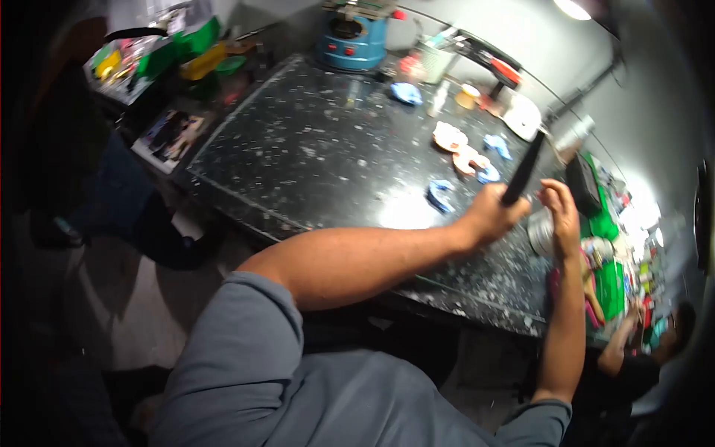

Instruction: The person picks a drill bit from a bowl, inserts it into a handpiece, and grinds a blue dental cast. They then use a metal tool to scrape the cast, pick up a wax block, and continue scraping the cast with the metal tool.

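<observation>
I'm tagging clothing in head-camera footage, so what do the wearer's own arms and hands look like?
The left arm wears a short grey sleeve ending around the elbow; the right arm shows a matching grey cuff. Both are bare from there down. The left hand and right hand are ungloved, with no watch or bracelet visible at either wrist.

Black elongated object (526,170) | slim, blurred | slanted | near end in left hand (488,214)
</observation>
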Demonstrator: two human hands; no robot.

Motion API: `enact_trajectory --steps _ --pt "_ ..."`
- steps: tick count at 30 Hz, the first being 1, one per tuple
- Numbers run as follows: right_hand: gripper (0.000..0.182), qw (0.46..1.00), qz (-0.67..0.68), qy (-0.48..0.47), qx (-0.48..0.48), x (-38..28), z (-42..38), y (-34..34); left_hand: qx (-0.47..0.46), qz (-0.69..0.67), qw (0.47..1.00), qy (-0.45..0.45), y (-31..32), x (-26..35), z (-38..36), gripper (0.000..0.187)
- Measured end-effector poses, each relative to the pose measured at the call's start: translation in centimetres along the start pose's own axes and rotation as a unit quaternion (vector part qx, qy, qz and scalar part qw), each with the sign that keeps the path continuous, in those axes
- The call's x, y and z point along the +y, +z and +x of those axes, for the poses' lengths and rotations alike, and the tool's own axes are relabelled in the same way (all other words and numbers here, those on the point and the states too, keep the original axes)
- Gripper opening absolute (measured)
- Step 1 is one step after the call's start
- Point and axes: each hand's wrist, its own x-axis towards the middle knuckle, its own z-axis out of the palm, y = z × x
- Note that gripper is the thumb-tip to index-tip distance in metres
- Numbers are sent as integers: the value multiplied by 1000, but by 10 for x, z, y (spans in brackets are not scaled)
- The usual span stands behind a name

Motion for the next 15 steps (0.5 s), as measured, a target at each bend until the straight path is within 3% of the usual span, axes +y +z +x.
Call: enact_trajectory --steps 2,4,6,7,8,9,10,11,12,13,14,15 --pt "25 993 -117 10 1 -3 -8 -3 -2 16 1000 -1 1 -1 2 30" --pt "25 917 -343 -190 73 -6 -7 -9 -22 17 1000 -15 0 4 2 32" --pt "31 969 -175 -83 156 -13 -8 -7 -37 30 999 -11 1 7 2 33" --pt "48 991 7 37 129 -32 -11 -4 -41 81 996 -4 1 8 1 26" --pt "64 982 109 140 59 -53 -16 1 -42 133 990 1 0 9 -1 23" --pt "68 944 211 245 -63 -73 -23 2 -47 130 990 1 -1 13 -2 23" --pt "72 870 309 340 -181 -87 -29 5 -74 227 970 45 -2 19 -3 20" --pt "72 837 353 365 -203 -95 -34 12 -101 321 937 90 -4 23 -4 19" --pt "72 802 396 387 -224 -99 -38 15 -83 396 894 192 -7 21 -4 19" --pt "64 757 433 386 -301 -88 -36 17 -120 450 850 247 -11 26 -2 21" --pt "55 828 362 399 -155 -88 -53 22 -157 498 799 297 -15 29 0 23" --pt "52 825 352 409 -166 -84 -58 27 -184 520 772 317 -15 33 2 22"
